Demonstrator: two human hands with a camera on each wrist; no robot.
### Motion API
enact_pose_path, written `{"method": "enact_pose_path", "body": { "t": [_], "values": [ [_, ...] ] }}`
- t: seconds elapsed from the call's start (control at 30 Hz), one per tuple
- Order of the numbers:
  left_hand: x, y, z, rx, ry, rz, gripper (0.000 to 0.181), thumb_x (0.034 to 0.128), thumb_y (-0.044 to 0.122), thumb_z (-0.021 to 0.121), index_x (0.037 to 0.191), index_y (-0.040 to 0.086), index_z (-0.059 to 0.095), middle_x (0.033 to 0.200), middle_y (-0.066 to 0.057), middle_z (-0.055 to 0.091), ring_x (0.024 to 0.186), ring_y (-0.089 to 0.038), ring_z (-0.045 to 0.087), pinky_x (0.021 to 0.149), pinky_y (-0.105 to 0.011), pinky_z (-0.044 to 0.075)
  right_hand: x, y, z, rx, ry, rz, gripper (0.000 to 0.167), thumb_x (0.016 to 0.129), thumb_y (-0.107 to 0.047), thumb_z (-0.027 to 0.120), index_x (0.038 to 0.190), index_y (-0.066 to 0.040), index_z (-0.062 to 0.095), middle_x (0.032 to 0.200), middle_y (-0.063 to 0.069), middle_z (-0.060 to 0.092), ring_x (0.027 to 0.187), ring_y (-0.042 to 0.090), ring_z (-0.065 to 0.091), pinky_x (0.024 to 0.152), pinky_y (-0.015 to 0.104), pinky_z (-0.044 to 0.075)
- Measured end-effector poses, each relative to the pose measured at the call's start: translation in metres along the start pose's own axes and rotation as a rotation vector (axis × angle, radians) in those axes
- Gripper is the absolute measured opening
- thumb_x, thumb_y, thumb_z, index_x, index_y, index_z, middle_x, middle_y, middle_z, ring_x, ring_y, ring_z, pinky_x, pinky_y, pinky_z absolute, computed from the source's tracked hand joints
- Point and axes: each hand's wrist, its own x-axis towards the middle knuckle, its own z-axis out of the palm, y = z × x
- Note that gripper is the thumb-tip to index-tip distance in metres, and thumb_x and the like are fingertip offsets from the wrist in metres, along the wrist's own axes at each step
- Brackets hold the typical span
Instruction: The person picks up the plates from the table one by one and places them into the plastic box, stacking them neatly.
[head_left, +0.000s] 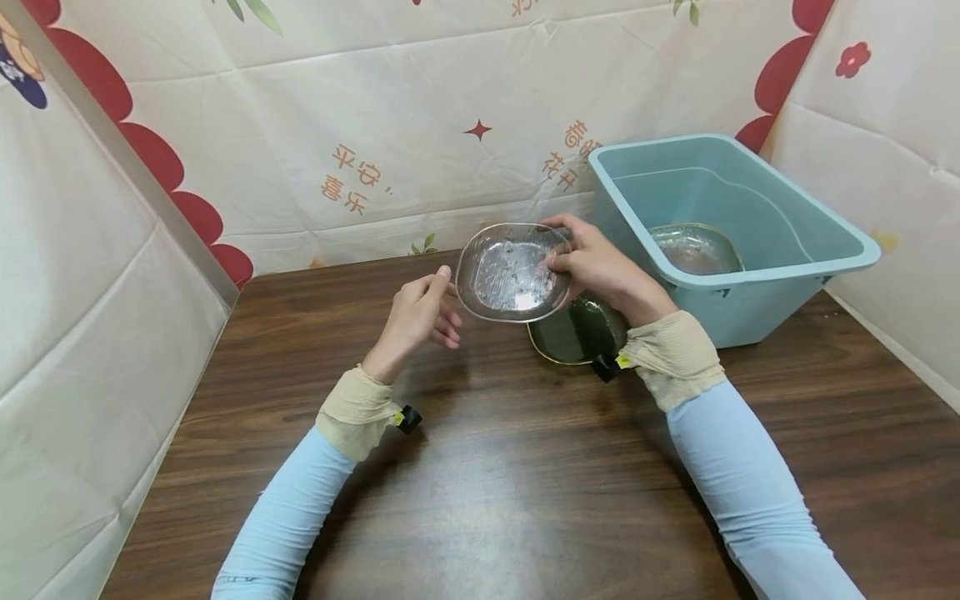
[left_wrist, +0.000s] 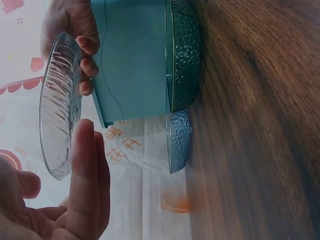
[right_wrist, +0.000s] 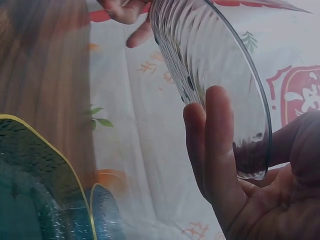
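A clear ridged dish (head_left: 504,271) with an uneven round rim is held up above the table, tilted. My right hand (head_left: 603,265) grips its right side, thumb on the inner face and fingers beneath. At the opposite rim is my left hand (head_left: 415,315), its fingers extended and thumb raised, with the dish's edge between them in the left wrist view; whether it touches I cannot tell. Below the right hand, a dark green gold-rimmed bowl (head_left: 558,340) stands on the table, partly covered. Beside it, the left wrist view shows a bluish textured bowl (left_wrist: 181,140).
A light blue plastic tub (head_left: 750,308) stands at the back right, with a clear gold-rimmed dish (head_left: 697,250) inside. The brown wooden table (head_left: 465,500) meets a printed cloth (head_left: 420,108) at the back and sides.
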Motion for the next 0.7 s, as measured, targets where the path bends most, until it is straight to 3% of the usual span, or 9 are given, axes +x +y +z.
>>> {"method": "enact_pose_path", "body": {
  "t": [0.23,0.4,0.7],
  "values": [
    [0.001,0.000,0.000,0.017,-0.018,-0.020,0.071,0.1085,0.059,0.034,0.121,-0.004,0.065,0.072,-0.017,0.068,0.048,-0.022,0.066,0.067,-0.067,0.061,-0.011,-0.014,-0.006,-0.012,0.064,-0.045,0.055,0.103,0.008,0.042,0.155,-0.006,0.031,0.090,0.009,0.064,0.052,0.019,0.065,0.049,0.046,0.063],
    [0.001,-0.002,0.000,0.045,-0.044,-0.020,0.069,0.1086,0.058,0.037,0.121,-0.004,0.065,0.073,-0.016,0.068,0.049,-0.021,0.066,0.065,-0.063,0.063,-0.019,-0.021,-0.009,0.025,0.081,-0.072,0.054,0.103,0.008,0.042,0.153,-0.007,0.032,0.084,0.005,0.066,0.053,0.018,0.066,0.050,0.048,0.063],
    [0.001,-0.003,-0.001,0.072,-0.062,-0.024,0.064,0.1094,0.053,0.039,0.120,-0.004,0.065,0.074,-0.018,0.069,0.050,-0.022,0.067,0.069,-0.067,0.061,-0.034,-0.035,-0.019,0.058,0.082,-0.085,0.052,0.105,0.005,0.044,0.154,-0.006,0.032,0.084,0.002,0.070,0.056,0.014,0.069,0.050,0.039,0.063]
  ]
}}
